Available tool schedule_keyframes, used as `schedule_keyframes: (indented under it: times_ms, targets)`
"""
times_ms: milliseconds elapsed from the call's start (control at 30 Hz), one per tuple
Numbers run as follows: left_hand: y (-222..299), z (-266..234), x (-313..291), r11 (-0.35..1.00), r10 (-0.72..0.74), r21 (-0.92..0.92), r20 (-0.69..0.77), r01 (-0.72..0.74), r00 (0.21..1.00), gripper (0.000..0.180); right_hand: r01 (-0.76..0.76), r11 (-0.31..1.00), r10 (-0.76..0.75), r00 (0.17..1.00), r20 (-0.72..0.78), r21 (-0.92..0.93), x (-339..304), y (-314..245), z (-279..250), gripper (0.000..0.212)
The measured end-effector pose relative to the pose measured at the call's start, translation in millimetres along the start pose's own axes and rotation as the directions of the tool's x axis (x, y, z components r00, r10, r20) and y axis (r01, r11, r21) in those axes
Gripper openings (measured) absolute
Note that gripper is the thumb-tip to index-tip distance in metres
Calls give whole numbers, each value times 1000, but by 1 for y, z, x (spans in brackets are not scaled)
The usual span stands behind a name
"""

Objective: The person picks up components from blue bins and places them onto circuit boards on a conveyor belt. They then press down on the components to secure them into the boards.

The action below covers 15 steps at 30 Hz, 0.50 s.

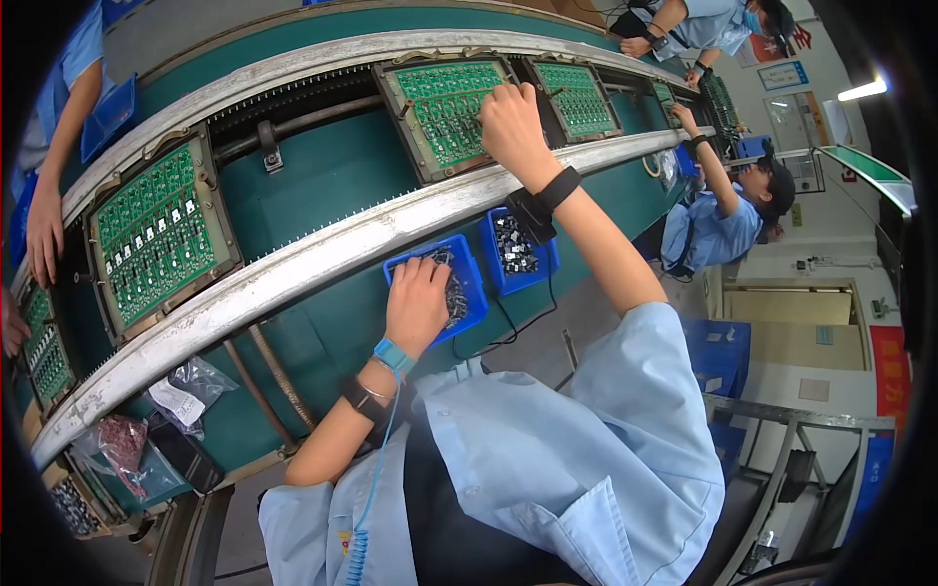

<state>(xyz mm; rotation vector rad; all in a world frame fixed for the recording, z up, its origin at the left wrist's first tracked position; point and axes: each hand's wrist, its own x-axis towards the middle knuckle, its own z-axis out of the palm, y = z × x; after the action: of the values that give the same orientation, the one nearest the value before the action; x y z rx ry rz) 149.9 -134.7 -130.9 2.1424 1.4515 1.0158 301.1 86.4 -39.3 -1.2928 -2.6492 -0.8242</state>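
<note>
My left hand (418, 305) reaches into a blue bin (473, 283) of small metal-legged parts (455, 301). Its fingers curl down at the bin's left side, and whatever they grip is hidden. Over the right part of a green circuit board (445, 98), set in a dark frame (403, 127) on the rail line, is my right hand (513, 127). Its fingers are pinched together, with their tips turned away, so any part between them cannot be made out. A wrist strap with a coiled blue cord (363, 542) is on my left wrist; a black band (559, 189) circles the right.
A second blue bin (523, 278) holds small black and white parts. Framed boards (156, 234) (576, 100) stand left and right along the metal rail (332, 234). Plastic bags (191, 391) and a black phone (186, 454) lie lower left. Co-workers' hands (44, 230) (686, 119) work at both ends.
</note>
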Motion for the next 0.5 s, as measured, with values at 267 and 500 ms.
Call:
schedule_keyframes:
  times_ms: [267, 500]
  targets:
    - [0, 1, 0, 1000, -2, -10, -9, 2, 1000, 15, 247, 966, -246, 969, 24, -73, 6, 15, -5, 8]
    - [-2, 0, -1, 1000, -3, -3, -15, 3, 1000, 15, 453, 891, -453, 891, -21, 40, 12, 30, -5, 7]
